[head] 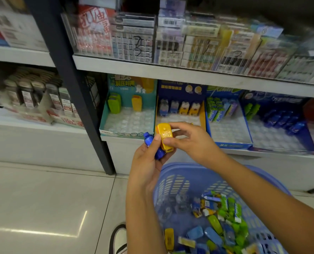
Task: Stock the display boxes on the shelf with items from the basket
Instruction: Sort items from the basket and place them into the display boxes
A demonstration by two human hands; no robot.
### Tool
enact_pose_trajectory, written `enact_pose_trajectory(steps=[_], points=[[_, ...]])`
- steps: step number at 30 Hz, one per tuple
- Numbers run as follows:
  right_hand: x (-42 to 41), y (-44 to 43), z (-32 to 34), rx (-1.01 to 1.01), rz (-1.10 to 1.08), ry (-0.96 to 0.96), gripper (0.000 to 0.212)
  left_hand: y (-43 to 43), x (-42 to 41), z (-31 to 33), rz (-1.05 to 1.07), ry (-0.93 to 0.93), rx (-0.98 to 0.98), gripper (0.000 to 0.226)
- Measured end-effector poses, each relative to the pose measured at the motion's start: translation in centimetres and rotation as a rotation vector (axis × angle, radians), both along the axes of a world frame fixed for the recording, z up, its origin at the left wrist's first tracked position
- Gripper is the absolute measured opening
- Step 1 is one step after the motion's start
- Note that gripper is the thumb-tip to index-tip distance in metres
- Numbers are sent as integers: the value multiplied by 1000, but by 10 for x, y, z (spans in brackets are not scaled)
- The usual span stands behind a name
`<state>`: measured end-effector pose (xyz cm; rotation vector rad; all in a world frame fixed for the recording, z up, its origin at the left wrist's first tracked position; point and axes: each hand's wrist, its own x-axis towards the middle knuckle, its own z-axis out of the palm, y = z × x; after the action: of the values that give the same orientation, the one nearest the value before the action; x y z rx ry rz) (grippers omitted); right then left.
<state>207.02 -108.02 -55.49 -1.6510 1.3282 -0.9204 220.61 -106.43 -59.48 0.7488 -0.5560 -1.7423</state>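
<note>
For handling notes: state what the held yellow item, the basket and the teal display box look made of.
Yellow item: hard moulded plastic, apparently under clear film, given its crinkled glints. Basket: glossy moulded lilac-blue plastic with slotted walls. Teal display box: probably printed cardboard, with thin flat walls; its clear insert looks like thin, dimpled, shiny plastic.

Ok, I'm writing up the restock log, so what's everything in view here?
display boxes: four, teal, yellow-sided, two blue, lower shelf
basket: one, blue, floor
loose items: many, green, blue, yellow, in basket
packs: many, mixed colours, upper shelf
containers: several, dark, left shelf
yellow item: one, yellow, held above basket
blue item: one visible, blue, held above basket
shoe: one, white, floor
left hand: one, gripping blue item
right hand: one, pinching yellow item
</note>
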Motion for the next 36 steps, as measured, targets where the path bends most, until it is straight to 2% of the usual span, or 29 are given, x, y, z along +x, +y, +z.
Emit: enact_pose_trajectory(steps=[3, 6, 9, 11, 13, 16, 21, 27, 32, 36], points=[[9, -7, 9, -18, 45, 75, 40, -1, 12, -1, 30, -46, -19, 34], [22, -25, 23, -35, 128, 66, 32, -4, 19, 0, 197, -39, -16, 20], [39, -63, 27, -144, 16, 105, 28, -7, 32, -2, 403, 5, 21, 14], [51, -93, 22, -225, -81, 281, 29, -7, 43, -7, 464, 20, 53, 11], [62, -117, 14, -280, -94, 471, 34, -6, 50, -12, 470, 32, 82, 9], [70, -133, -1, -323, -78, 616, 38, -5, 53, -16, 457, 49, 111, 7], [68, -139, -9, -346, -57, 604, 29, -8, 51, -17, 417, -25, 151, 6], [65, -131, -19, -318, -46, 612, 31, -8, 48, -17, 386, -66, 171, 9], [67, -135, -17, -327, -32, 697, 30, -8, 49, -16, 360, 38, 213, 33], [67, -139, -21, -296, -40, 718, 34, -7, 53, -16, 334, 154, 192, 31]])
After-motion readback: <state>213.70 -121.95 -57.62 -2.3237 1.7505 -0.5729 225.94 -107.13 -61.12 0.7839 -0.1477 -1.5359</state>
